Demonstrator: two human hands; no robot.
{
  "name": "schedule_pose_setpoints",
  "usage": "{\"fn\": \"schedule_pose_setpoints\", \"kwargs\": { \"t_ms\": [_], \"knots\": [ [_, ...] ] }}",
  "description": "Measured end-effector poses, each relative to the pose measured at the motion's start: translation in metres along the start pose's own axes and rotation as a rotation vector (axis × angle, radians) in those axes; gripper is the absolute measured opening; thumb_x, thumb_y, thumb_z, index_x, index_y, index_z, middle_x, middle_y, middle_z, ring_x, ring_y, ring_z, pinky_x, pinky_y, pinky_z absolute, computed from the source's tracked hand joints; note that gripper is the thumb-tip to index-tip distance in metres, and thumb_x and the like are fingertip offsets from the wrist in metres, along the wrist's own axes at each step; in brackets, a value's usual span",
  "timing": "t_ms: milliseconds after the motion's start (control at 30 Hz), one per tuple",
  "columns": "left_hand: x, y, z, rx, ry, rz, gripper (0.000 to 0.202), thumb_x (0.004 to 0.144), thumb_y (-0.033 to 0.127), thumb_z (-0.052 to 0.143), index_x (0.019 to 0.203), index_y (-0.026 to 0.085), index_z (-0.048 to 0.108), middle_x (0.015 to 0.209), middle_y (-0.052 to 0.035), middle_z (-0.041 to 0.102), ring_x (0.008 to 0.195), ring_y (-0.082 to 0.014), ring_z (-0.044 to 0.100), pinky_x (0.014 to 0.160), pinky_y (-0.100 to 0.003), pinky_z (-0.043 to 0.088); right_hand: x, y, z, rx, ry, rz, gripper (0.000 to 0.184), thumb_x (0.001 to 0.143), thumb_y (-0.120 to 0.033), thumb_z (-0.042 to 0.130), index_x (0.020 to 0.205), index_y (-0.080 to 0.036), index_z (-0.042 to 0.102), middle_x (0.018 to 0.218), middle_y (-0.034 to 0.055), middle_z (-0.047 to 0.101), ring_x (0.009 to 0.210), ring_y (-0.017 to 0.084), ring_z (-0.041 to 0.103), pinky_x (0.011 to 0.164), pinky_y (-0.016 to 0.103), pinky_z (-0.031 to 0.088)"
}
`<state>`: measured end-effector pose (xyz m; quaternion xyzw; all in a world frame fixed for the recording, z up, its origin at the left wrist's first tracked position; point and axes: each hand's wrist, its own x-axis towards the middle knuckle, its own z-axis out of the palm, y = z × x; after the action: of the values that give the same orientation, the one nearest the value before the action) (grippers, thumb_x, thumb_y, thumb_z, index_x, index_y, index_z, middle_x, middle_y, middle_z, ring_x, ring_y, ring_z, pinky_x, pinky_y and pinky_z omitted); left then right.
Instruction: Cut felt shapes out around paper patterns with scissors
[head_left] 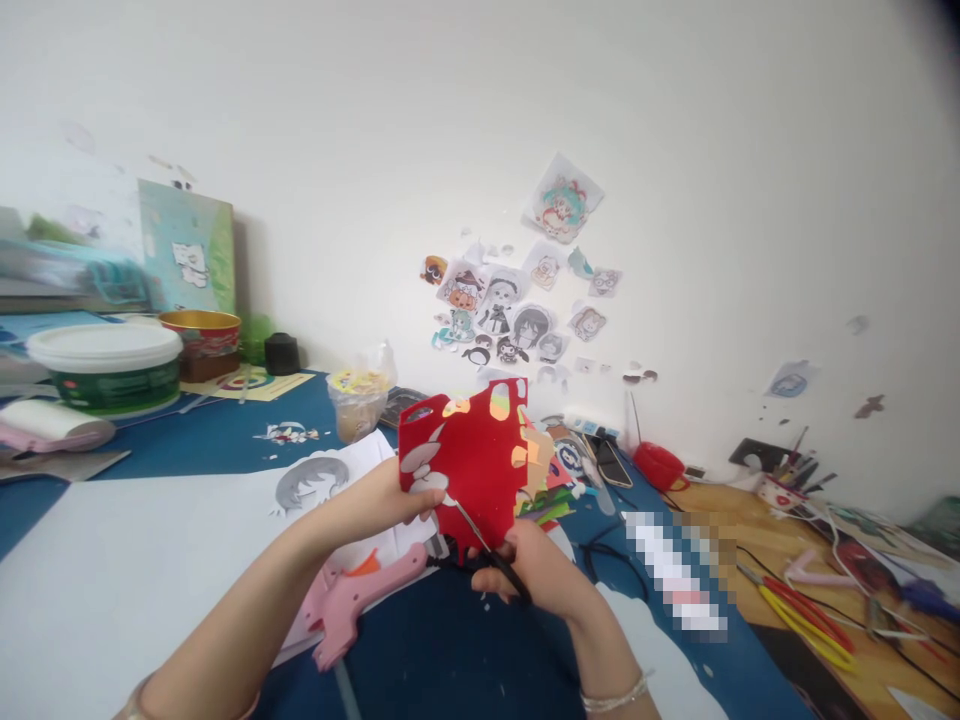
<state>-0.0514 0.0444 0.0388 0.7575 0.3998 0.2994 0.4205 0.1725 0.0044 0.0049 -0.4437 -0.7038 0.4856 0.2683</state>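
Observation:
A red sheet [480, 465] with cut-out holes and ragged edges is held up over the blue table. My left hand [411, 497] grips its left side, thumb on the front. Scissors [495, 568] with dark handles are in my right hand [529, 565], at the sheet's lower edge. Their blades lie against the red sheet and point up and left, near my left thumb. Just below my left forearm sits a pink hot glue gun [364, 600]. White paper with a grey drawn head of hair [311, 485] lies to the left.
At the left stand a green tub with a white lid [109, 365] and a red tin [201, 340]. A plastic cup [360, 400] is near the wall. Coloured paper scraps [547, 500] lie behind the sheet. Red-and-yellow-handled pliers [810, 620], cables and a red mug [660, 466] occupy the right.

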Motion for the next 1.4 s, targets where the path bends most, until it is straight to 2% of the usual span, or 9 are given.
{"fn": "schedule_pose_setpoints", "kwargs": {
  "t_ms": [233, 533, 667, 767, 900, 1000, 1100, 1267, 1400],
  "knots": [
    [0.000, 0.000, 0.001, 0.006, -0.054, 0.004, 0.029, 0.078, 0.036, 0.054, 0.100, 0.020, 0.048, 0.064, 0.0038, 0.055, 0.058, -0.0127, 0.049, 0.051, -0.024, 0.039, -0.003, -0.005, -0.001, 0.027, -0.003, 0.040, 0.047, 0.049, -0.046, 0.082, 0.075, -0.014, 0.059, 0.054, -0.0039, 0.053, 0.045, 0.009, 0.046, 0.045, 0.020, 0.038],
    [-0.002, 0.000, 0.000, 0.005, -0.046, -0.002, 0.034, 0.078, 0.035, 0.053, 0.107, 0.019, 0.047, 0.067, 0.0024, 0.056, 0.059, -0.0135, 0.050, 0.052, -0.024, 0.040, -0.002, -0.003, 0.001, -0.008, 0.005, 0.035, 0.042, 0.054, -0.041, 0.081, 0.077, -0.014, 0.059, 0.054, -0.0047, 0.052, 0.045, 0.009, 0.047, 0.045, 0.020, 0.040],
    [0.000, -0.001, 0.001, 0.033, -0.051, -0.004, 0.033, 0.076, 0.034, 0.054, 0.105, 0.019, 0.049, 0.068, 0.0018, 0.057, 0.060, -0.0141, 0.051, 0.052, -0.024, 0.041, -0.001, -0.005, 0.002, -0.032, -0.019, -0.019, 0.055, 0.056, -0.043, 0.079, 0.099, -0.016, 0.059, 0.074, 0.0009, 0.061, 0.049, 0.010, 0.050, 0.046, 0.022, 0.044],
    [0.000, -0.001, 0.002, 0.075, -0.058, -0.007, 0.034, 0.076, 0.034, 0.053, 0.107, 0.019, 0.049, 0.067, 0.0019, 0.058, 0.059, -0.0142, 0.051, 0.053, -0.024, 0.041, -0.001, -0.007, 0.002, -0.109, -0.029, -0.098, 0.070, 0.059, -0.046, 0.077, 0.120, -0.021, 0.052, 0.081, 0.0020, 0.063, 0.054, 0.013, 0.053, 0.051, 0.024, 0.047],
    [0.000, 0.001, 0.002, 0.100, -0.072, -0.016, 0.036, 0.076, 0.034, 0.051, 0.110, 0.020, 0.048, 0.068, 0.0015, 0.058, 0.059, -0.0145, 0.052, 0.053, -0.025, 0.042, -0.002, -0.009, 0.001, -0.182, 0.007, -0.135, 0.074, 0.063, -0.050, 0.073, 0.126, -0.022, 0.048, 0.085, 0.0039, 0.065, 0.070, 0.020, 0.058, 0.062, 0.028, 0.050],
    [-0.001, 0.001, 0.002, 0.085, -0.068, -0.016, 0.034, 0.076, 0.034, 0.051, 0.107, 0.020, 0.048, 0.070, 0.0013, 0.059, 0.059, -0.0145, 0.052, 0.053, -0.025, 0.042, -0.002, -0.010, 0.001, -0.201, 0.047, -0.167, 0.072, 0.061, -0.051, 0.074, 0.123, -0.021, 0.052, 0.096, 0.0059, 0.064, 0.084, 0.024, 0.058, 0.071, 0.030, 0.049],
    [-0.001, 0.001, 0.002, 0.066, -0.071, -0.019, 0.031, 0.076, 0.033, 0.051, 0.102, 0.019, 0.049, 0.068, 0.0012, 0.058, 0.059, -0.0140, 0.051, 0.053, -0.025, 0.041, -0.002, -0.008, 0.001, -0.208, 0.077, -0.171, 0.068, 0.058, -0.051, 0.076, 0.116, -0.020, 0.058, 0.101, 0.0066, 0.064, 0.087, 0.025, 0.057, 0.074, 0.031, 0.049],
    [-0.001, -0.001, 0.001, 0.067, -0.074, -0.009, 0.039, 0.076, 0.032, 0.052, 0.112, 0.019, 0.045, 0.062, 0.0033, 0.058, 0.056, -0.0139, 0.051, 0.053, -0.025, 0.041, -0.001, -0.001, 0.000, -0.210, 0.066, -0.081, 0.055, 0.057, -0.051, 0.077, 0.098, -0.016, 0.064, 0.080, 0.0039, 0.064, 0.066, 0.018, 0.054, 0.058, 0.025, 0.046],
    [-0.001, -0.001, 0.000, 0.055, -0.086, 0.018, 0.023, 0.075, 0.033, 0.053, 0.094, 0.019, 0.052, 0.059, 0.0035, 0.058, 0.055, -0.0135, 0.052, 0.052, -0.025, 0.041, 0.000, 0.002, 0.000, -0.174, 0.048, -0.043, 0.051, 0.056, -0.050, 0.077, 0.091, -0.015, 0.064, 0.071, 0.0012, 0.061, 0.054, 0.012, 0.048, 0.051, 0.022, 0.043]
  ]
}}
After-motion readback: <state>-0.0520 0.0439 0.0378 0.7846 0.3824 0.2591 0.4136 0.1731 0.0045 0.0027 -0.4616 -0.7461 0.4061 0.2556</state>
